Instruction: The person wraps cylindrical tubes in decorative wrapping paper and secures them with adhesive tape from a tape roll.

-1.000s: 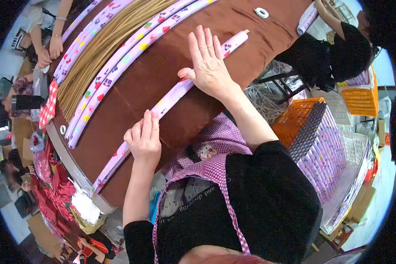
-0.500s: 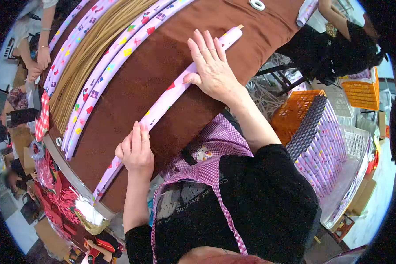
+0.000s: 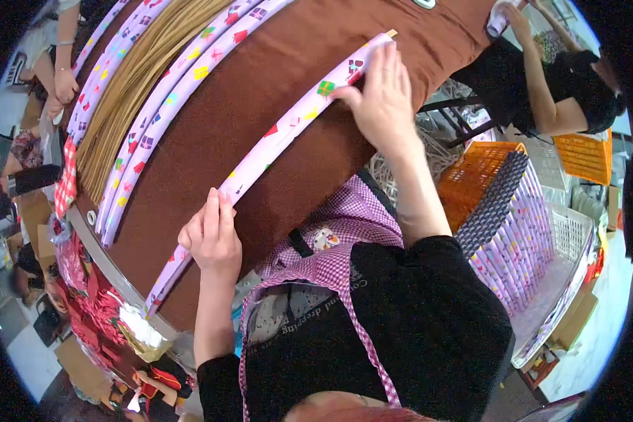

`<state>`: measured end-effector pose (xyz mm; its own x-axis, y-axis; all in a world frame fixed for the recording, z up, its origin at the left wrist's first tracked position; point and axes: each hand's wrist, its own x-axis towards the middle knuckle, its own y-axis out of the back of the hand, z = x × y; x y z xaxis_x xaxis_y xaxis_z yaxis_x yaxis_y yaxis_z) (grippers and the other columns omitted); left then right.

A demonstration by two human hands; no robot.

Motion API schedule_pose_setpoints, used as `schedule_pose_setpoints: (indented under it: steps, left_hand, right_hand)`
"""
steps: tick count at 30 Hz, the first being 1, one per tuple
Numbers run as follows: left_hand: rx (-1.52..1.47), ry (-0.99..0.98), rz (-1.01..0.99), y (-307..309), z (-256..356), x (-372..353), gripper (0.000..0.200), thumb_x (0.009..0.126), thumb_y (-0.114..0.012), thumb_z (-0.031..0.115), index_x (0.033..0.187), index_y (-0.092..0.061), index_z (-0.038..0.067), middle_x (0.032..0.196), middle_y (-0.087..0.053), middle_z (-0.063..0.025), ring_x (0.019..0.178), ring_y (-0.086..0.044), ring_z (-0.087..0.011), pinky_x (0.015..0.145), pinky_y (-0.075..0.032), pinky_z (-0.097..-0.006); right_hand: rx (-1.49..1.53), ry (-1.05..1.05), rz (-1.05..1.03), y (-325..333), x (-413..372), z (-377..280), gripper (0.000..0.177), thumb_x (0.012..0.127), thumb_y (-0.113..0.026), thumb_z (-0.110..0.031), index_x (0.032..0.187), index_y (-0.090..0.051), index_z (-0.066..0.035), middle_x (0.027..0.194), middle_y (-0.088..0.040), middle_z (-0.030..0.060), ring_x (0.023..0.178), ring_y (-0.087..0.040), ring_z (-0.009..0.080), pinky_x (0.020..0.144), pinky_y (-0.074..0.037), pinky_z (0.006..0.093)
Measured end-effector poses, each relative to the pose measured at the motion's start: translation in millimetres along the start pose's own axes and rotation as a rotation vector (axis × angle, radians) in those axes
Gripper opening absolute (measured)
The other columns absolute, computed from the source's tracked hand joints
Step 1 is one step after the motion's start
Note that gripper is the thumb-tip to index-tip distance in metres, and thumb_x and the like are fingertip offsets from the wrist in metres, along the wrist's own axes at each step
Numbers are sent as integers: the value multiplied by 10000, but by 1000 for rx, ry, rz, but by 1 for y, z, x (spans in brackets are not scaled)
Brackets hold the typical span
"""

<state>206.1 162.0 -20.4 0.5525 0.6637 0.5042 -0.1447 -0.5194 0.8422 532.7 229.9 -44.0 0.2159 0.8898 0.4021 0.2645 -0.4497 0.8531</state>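
A long, thin roll of lilac patterned paper (image 3: 274, 144) lies slantwise across the brown cloth-covered table (image 3: 316, 179). A slim wooden tip pokes out of its far end. Near its lower part, my left hand (image 3: 212, 232) presses on the roll, fingers close together and partly curled over it; the thumb is hidden. My right hand (image 3: 385, 102) lies flat at the upper end, fingers stretched out and thumb out to the side, touching the roll.
To the left lie similar patterned rolls (image 3: 163, 116) and a bundle of thin brown sticks (image 3: 137, 77). A crate (image 3: 566, 232) of stacked wrapped rolls and an orange basket (image 3: 464, 176) stand at right. Other people's hands (image 3: 65, 84) work at the left; another person sits upper right.
My right hand has slid up and right along the roll to its far end, baring more of the pattern. My left hand stays about where it was.
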Motion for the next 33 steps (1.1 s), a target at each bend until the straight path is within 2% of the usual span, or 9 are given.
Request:
schedule_pose_setpoints:
  steps: [7,13,15,18,25,28,29,30,33]
  left_hand:
    - [12,27,-21,1,0,4,264,897,-666,154,1143,-709,68,1222,-677,-33,915,-616,-154,841,-363,-335]
    - [16,29,30,-4,1,-1,306,860,-633,134,1149,-709,69,1209,-676,-46,935,-618,-147,836,-357,-337]
    - [0,42,11,-3,0,-2,321,857,-627,132,1162,-705,69,1214,-673,-47,944,-614,-146,837,-357,-337]
    - [-30,47,-8,-3,0,-3,351,851,-619,127,1188,-697,68,1223,-667,-49,956,-607,-151,838,-359,-340]
    - [-73,55,-27,-3,-1,-5,376,843,-617,121,1206,-691,62,1218,-665,-52,939,-603,-173,840,-387,-347]
    - [-98,60,-19,-3,-1,-5,378,836,-621,127,1201,-693,62,1211,-665,-57,940,-605,-175,840,-394,-348]
    - [-95,79,-19,-4,-1,-5,378,836,-621,127,1201,-693,62,1211,-665,-57,940,-605,-175,840,-394,-348]
    - [-90,71,7,-5,0,-5,380,832,-621,129,1199,-692,58,1210,-664,-60,944,-606,-174,840,-394,-350]
    - [-91,69,37,-4,1,-5,382,830,-620,129,1197,-688,49,1209,-663,-66,950,-609,-170,840,-392,-354]
  right_hand:
    - [-167,-14,36,17,16,42,782,999,-425,-505,1531,-227,33,1600,-192,270,1505,-148,386,1215,-87,501]
    - [201,258,88,16,47,-61,747,966,-535,-414,1553,-239,-61,1610,-211,218,1498,-141,413,1214,-76,522]
    - [74,305,-24,11,47,-105,927,880,-669,-420,1515,-211,76,1573,-184,326,1471,-166,478,1198,-129,558]
    - [157,449,78,-15,36,-127,916,877,-592,-560,1477,-314,74,1543,-265,319,1446,-251,458,1175,-182,574]
    - [31,484,-47,-8,30,-109,938,845,-621,-571,1481,-331,55,1551,-275,292,1431,-264,473,1157,-193,597]
    - [-19,454,-101,-5,29,-91,904,849,-638,-534,1510,-322,-5,1572,-221,291,1456,-196,480,1170,-152,594]
    - [74,465,24,-19,26,-77,746,956,-546,-430,1563,-242,-120,1621,-179,208,1498,-133,418,1207,-75,550]
    - [66,432,-4,-14,27,-65,743,952,-550,-442,1568,-246,-157,1630,-147,204,1497,-123,433,1197,-85,576]
    - [-95,338,47,-10,32,-9,749,960,-544,-427,1573,-222,-141,1628,-124,227,1496,-112,443,1192,-95,577]
